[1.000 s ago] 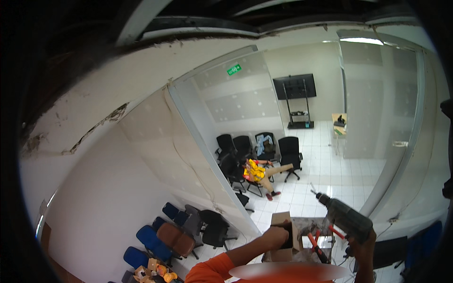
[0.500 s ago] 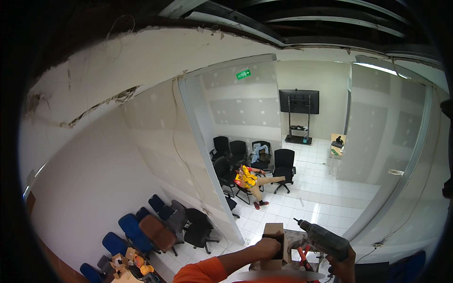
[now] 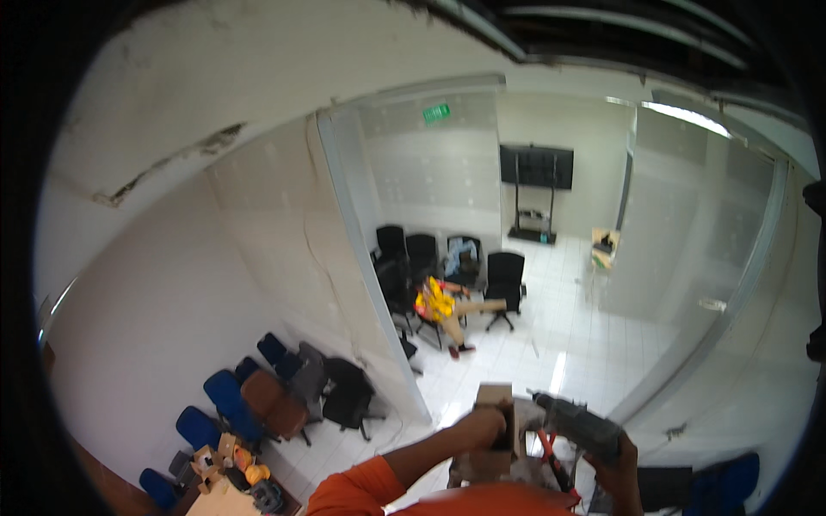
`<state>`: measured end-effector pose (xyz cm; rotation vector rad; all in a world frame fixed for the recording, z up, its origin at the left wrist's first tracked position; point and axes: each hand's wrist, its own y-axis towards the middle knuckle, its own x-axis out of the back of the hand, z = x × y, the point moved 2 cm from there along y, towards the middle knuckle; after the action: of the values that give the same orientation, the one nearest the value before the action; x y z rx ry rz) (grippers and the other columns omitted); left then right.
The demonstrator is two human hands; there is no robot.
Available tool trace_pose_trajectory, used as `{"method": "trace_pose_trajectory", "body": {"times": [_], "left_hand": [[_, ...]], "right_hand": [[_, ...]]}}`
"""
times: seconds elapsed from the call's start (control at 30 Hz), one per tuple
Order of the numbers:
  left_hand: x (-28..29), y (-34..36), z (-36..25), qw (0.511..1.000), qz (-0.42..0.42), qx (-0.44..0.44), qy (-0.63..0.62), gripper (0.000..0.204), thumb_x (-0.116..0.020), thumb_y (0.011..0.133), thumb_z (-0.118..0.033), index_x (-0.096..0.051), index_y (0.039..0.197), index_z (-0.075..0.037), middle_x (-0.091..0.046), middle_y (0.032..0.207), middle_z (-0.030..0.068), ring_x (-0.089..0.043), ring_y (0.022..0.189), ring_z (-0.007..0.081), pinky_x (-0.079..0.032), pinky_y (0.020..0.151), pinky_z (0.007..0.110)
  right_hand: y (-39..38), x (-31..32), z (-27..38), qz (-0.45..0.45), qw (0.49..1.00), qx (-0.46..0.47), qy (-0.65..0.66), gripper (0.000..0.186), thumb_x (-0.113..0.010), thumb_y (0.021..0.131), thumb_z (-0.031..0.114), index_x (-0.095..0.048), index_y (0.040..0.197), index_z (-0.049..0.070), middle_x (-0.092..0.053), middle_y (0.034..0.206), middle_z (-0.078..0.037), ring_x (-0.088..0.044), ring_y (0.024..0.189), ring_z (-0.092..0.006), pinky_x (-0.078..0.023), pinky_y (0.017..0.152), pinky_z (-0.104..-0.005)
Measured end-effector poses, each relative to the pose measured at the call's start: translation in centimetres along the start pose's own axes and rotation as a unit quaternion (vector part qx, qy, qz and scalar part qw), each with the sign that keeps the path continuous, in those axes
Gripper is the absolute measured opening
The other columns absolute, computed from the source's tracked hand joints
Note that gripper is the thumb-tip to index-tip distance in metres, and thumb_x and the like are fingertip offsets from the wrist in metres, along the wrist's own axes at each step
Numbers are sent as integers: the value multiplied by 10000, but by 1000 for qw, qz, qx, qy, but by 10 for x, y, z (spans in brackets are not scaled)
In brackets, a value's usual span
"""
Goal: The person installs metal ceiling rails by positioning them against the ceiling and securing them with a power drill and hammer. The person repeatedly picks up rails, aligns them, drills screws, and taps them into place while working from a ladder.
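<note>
My left hand (image 3: 487, 421) reaches down into an open cardboard box (image 3: 495, 395), its fingers hidden inside, so I cannot see what they hold. My right hand (image 3: 623, 471) is wrapped round the grip of a dark power drill (image 3: 583, 426), whose chuck points left towards the box. Below the drill, beside the box, lies a red-handled hand tool (image 3: 549, 449), partly covered; it looks like pliers or cutters. An orange sleeve (image 3: 354, 486) covers my left upper arm.
A person in a yellow vest (image 3: 436, 301) sits among black chairs (image 3: 506, 282) below. Blue and brown chairs (image 3: 274, 404) line the left wall. A table (image 3: 231, 499) at lower left bears boxes and a helmet. Partition edges (image 3: 366, 258) rise ahead; metal ceiling framing (image 3: 602, 33) hangs overhead.
The view has tilted slightly down and blurred, so the room appears shifted up and left. My left hand stays in the box, and my right hand still holds the drill.
</note>
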<state>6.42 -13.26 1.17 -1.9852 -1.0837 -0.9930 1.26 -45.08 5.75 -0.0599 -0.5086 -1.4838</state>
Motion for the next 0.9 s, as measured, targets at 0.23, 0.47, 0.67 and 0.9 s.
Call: {"method": "trace_pose_trajectory", "body": {"times": [0.23,0.47,0.67,0.9], "left_hand": [[5,-66,26,825,-558,2,-91,308,-787,867,-114,-664,1125,0,-693,1100,187,-685,1002,309,-538,860,376],[-86,-93,44,768,-332,251,-487,670,-383,1085,-435,-381,1492,98,-548,1407,228,-522,1301,274,-385,1095,338],[-127,-76,33,710,-414,228,-521,603,-375,1091,-457,-636,1194,77,-670,1005,126,-564,927,202,-464,867,340],[-135,-66,39,733,-518,281,-339,455,-568,1004,-358,-697,1116,64,-733,881,216,-705,807,274,-537,765,392]], "right_hand": [[-19,-4,-1,-8,999,2,-49,757,-865,724,37,-521,1397,-6,-712,1174,-195,-690,1102,-247,-535,932,-371],[-32,-22,-7,24,993,-2,-115,792,-868,733,76,-497,1430,15,-712,1163,-215,-724,1053,-287,-563,903,-374],[-45,-39,-32,55,961,77,-261,790,-883,705,230,-547,1397,50,-706,1009,-210,-709,875,-380,-569,750,-441],[-46,-45,-39,61,932,188,-304,799,-875,676,268,-565,1388,77,-704,961,-167,-690,824,-365,-559,723,-462]]}}
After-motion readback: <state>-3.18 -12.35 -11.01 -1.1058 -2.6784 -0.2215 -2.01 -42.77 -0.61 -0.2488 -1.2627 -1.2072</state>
